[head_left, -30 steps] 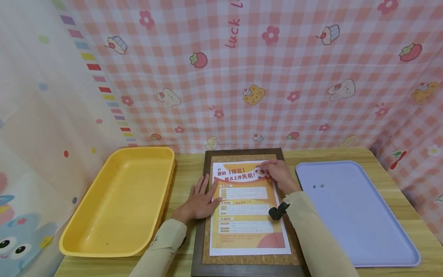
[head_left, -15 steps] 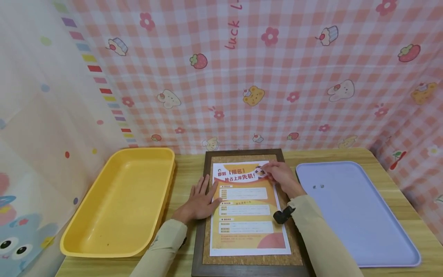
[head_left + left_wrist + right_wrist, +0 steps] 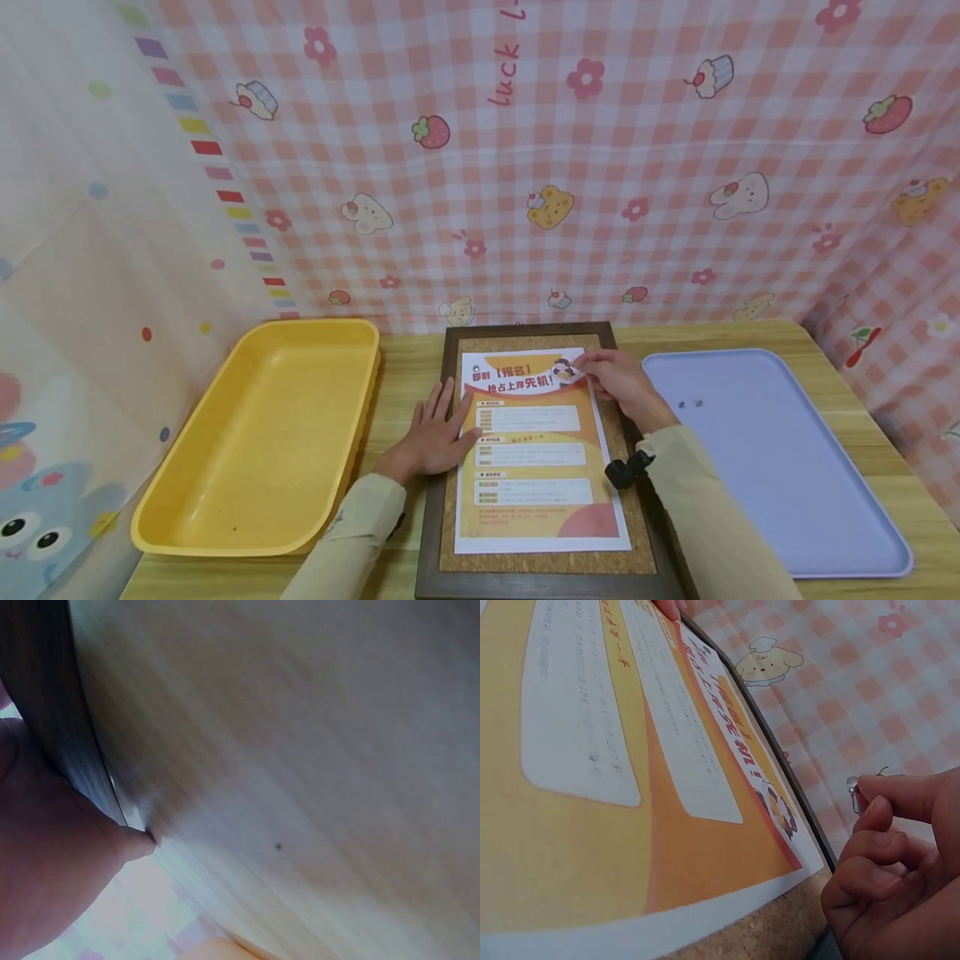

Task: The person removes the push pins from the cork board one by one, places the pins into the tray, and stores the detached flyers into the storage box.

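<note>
A printed poster (image 3: 532, 467) lies on a cork board with a dark wooden frame (image 3: 431, 533). My left hand (image 3: 433, 442) rests spread across the board's left edge, its fingertips and thumb on the poster. In the left wrist view that hand (image 3: 60, 855) lies over the frame's edge. By the poster's upper right corner, my right hand (image 3: 618, 379) pinches a small silvery push pin (image 3: 853, 793) between thumb and forefinger, the other fingers curled. A similar push pin (image 3: 476, 368) sits in the poster's upper left corner.
A deep yellow tray (image 3: 341, 492) stands left of the board. To the right, a shallow lavender tray (image 3: 795, 467) bears two small push pins (image 3: 698, 403) near its far left. A pink checked cloth (image 3: 480, 167) hangs behind the wooden table (image 3: 405, 358).
My right hand has drawn a little to the right, from over the cartoon figure to the poster's upper right edge. The left hand and the poster have stayed in place.
</note>
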The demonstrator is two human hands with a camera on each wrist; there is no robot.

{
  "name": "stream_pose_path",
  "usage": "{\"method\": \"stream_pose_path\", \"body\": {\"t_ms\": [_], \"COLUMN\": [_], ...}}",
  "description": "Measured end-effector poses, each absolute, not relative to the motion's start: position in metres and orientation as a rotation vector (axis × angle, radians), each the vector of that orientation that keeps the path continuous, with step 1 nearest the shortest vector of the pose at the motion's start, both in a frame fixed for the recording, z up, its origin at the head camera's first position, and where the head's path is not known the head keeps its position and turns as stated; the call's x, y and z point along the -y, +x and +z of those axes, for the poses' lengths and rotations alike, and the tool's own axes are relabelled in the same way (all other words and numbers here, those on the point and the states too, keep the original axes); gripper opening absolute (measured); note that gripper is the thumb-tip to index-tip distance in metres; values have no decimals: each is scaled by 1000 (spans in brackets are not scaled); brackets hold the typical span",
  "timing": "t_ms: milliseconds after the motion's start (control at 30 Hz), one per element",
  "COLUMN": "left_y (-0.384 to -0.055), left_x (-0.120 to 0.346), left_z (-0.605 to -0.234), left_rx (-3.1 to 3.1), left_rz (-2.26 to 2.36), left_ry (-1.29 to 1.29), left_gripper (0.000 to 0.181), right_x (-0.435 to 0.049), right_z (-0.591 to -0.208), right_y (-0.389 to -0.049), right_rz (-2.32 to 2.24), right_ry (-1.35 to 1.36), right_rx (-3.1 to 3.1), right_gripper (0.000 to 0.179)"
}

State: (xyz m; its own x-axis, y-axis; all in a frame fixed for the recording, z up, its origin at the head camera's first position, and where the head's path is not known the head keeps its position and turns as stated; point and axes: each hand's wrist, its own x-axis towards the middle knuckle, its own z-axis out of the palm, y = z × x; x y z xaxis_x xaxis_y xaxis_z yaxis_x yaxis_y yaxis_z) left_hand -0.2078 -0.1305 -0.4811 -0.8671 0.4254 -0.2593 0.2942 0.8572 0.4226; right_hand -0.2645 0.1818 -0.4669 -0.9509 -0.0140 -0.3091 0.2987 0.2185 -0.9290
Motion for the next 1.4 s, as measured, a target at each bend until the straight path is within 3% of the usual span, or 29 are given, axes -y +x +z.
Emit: {"method": "stream_pose_path", "body": {"t_ms": [467,967,1400], "left_y": [-209,-212,-215], "left_x": [133,134,135], "left_z": [-482,-492,-499], "left_rx": [-2683,-2677,-2687], "left_rz": [534,544,563], "left_ry": [546,527,528], "left_gripper": [68,70,71], "right_x": [-195,-226,-251], "right_z": [-462,-444,-442], "right_y": [-258,-248,-242], "right_rz": [-1723,-1764,-1864], "right_ry": [285,165,161], "right_rx": [-2308,-2349,-2285], "right_gripper": [28,41,32]}}
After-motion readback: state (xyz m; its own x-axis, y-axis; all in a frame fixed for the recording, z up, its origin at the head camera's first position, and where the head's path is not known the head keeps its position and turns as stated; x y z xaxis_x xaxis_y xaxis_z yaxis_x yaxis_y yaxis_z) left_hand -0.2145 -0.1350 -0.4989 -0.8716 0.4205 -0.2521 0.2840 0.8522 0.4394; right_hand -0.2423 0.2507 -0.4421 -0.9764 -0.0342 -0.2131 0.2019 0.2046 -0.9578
